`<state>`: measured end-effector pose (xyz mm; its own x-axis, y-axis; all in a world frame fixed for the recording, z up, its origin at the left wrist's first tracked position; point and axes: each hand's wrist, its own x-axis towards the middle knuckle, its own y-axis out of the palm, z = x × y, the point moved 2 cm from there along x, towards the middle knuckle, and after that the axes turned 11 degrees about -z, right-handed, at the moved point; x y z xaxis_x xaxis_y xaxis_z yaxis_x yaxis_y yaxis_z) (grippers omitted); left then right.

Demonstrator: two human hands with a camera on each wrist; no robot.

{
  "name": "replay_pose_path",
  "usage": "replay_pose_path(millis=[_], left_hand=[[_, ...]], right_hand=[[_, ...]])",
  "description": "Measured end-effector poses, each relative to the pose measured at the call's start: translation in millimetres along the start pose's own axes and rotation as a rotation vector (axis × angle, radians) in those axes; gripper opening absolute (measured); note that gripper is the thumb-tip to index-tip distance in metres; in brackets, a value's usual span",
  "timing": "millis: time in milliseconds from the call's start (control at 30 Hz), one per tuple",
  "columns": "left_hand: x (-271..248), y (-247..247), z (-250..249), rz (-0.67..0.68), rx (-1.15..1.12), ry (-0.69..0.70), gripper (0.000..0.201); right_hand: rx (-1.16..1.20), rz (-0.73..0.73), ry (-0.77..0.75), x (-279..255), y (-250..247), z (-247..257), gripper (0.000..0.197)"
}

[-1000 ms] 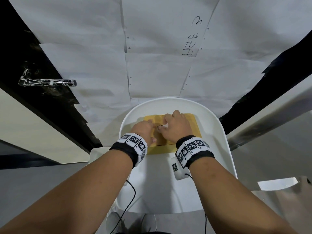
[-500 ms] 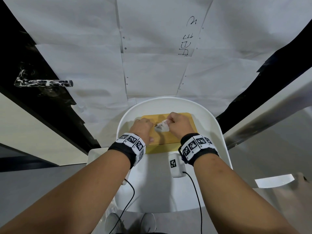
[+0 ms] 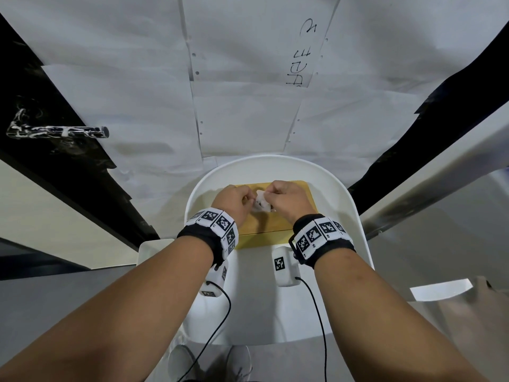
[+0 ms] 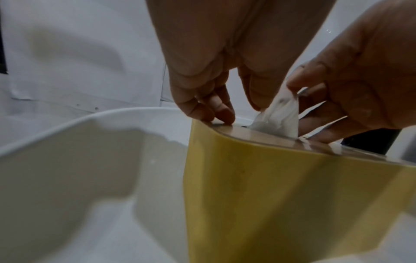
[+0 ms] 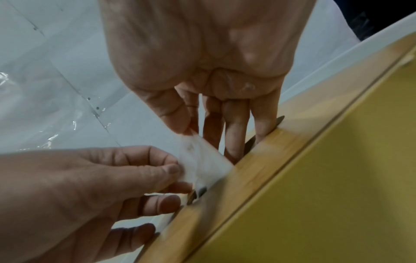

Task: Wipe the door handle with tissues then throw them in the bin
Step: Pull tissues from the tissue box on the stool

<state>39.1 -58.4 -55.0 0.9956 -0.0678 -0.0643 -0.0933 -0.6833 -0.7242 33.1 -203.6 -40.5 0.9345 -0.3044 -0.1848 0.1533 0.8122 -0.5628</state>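
Observation:
A yellow tissue box (image 3: 298,193) with a wooden lid stands on a white chair (image 3: 347,213). One white tissue (image 3: 261,203) sticks up out of the lid's slot. My right hand (image 3: 271,194) pinches its top corner between thumb and forefinger (image 5: 191,131). My left hand (image 3: 248,201) pinches its side edge (image 5: 176,166), with the lower fingers (image 4: 216,113) resting on the lid. In the left wrist view the tissue (image 4: 279,113) rises as a small peak. The door handle (image 3: 57,131), dark and smeared with white, juts out far to the left.
White paper sheets (image 3: 248,106) cover the door behind the chair. A white container's corner (image 3: 150,250) shows left of the chair on the floor. Camera cables (image 3: 316,312) hang over the seat. My shoes (image 3: 239,359) stand below the chair's front edge.
Both hands lay on the box lid; the right hand has since drawn a tissue up out of the slot, and the left hand's thumb has come up to it.

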Motion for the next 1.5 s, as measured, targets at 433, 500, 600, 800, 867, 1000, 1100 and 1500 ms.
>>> replay_pose_path(millis=[433,500,600,800,867,1000,1100,1500], left_hand=[[-8,-7,-5,0.076,-0.068,0.122,0.016],[-7,-2,-2,0.123,0.017,0.158,0.028],[-8,3,9,0.151,0.144,0.148,0.029],[-9,7,15,0.101,0.140,0.120,0.034],[-7,7,12,0.053,0.105,0.139,0.024],[-8,5,10,0.009,-0.018,0.196,0.038],[-6,10,14,0.078,0.052,0.219,0.049],[-1,10,14,0.135,0.131,0.024,0.028]], right_hand=[[-0.060,-0.168,-0.020,4,-7,4,0.018],[-0.041,-0.169,-0.007,5,-6,3,0.017],[-0.042,-0.160,-0.008,6,-6,4,0.014],[-0.186,-0.027,-0.092,6,-5,5,0.017],[-0.258,-0.051,-0.141,7,-5,5,0.012],[-0.176,-0.102,-0.098,7,-8,6,0.014],[-0.169,-0.119,-0.096,8,-8,10,0.015],[0.022,-0.155,-0.100,13,-17,29,0.010]])
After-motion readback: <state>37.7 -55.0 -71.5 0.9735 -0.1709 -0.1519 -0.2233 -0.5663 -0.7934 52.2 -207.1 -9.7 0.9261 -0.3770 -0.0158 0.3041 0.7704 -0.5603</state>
